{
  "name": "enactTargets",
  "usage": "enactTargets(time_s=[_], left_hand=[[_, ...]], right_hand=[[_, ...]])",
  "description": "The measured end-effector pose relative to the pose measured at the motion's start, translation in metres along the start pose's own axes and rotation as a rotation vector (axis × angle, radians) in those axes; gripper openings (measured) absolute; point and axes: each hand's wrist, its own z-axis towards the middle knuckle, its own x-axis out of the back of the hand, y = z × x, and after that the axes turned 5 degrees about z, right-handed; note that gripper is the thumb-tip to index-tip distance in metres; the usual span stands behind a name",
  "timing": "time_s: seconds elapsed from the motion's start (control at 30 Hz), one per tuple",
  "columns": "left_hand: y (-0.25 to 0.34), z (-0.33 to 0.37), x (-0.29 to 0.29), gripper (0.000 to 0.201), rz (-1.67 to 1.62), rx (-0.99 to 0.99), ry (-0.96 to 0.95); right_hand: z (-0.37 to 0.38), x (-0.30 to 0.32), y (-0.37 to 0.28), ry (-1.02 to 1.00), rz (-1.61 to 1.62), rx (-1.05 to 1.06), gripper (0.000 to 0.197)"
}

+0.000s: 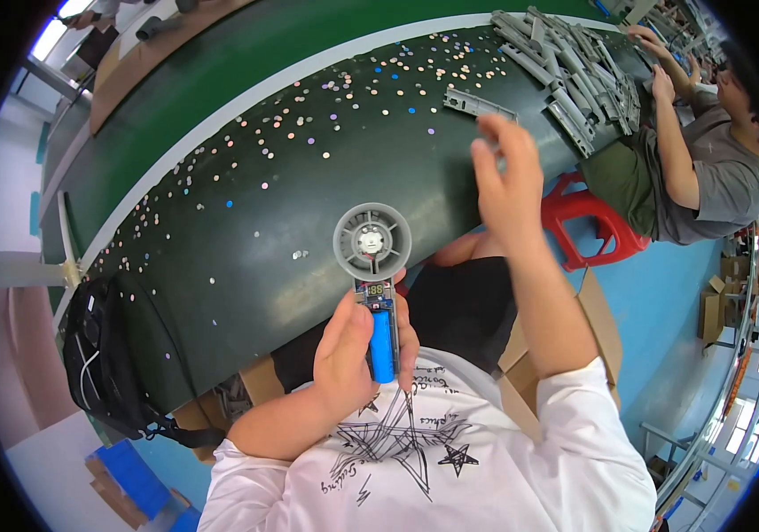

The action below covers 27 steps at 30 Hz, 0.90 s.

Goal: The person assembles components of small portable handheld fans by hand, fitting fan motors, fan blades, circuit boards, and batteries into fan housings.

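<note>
My left hand is wrapped round an opened handheld fan, holding it upright in front of my chest. Its round grey housing has spokes and a white hub, with no blades showing. Inside the bare handle sit a blue cylindrical battery and a small circuit board with a digit display. Away to the right, my right hand is raised over the table edge, fingers apart and nothing visible in it. Just beyond its fingertips lies a grey plastic handle shell on the dark table.
Small round dots are scattered over the dark green table. A heap of grey plastic shells lies at the far right. Beside it a co-worker sits on a red stool. A black bag rests at the left edge.
</note>
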Motion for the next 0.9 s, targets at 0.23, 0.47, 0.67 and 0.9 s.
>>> enactTargets(time_s=[0.23,0.47,0.67,0.9], left_hand=[[-0.001,-0.005,0.005,0.055,-0.049,0.04,0.089],[0.007,0.0,0.008,0.051,-0.001,0.119,0.189],[0.006,0.0,0.016,0.054,-0.074,0.079,0.253],[0.005,0.003,0.024,0.056,-0.214,-0.044,0.256]], right_hand=[[0.034,-0.011,0.053,-0.162,-0.37,0.201,0.03],[0.022,-0.008,0.015,-0.335,0.101,-0.077,0.019],[0.032,-0.013,0.016,-0.414,0.071,-0.025,0.03],[0.004,0.011,0.01,-0.404,0.025,0.054,0.036]])
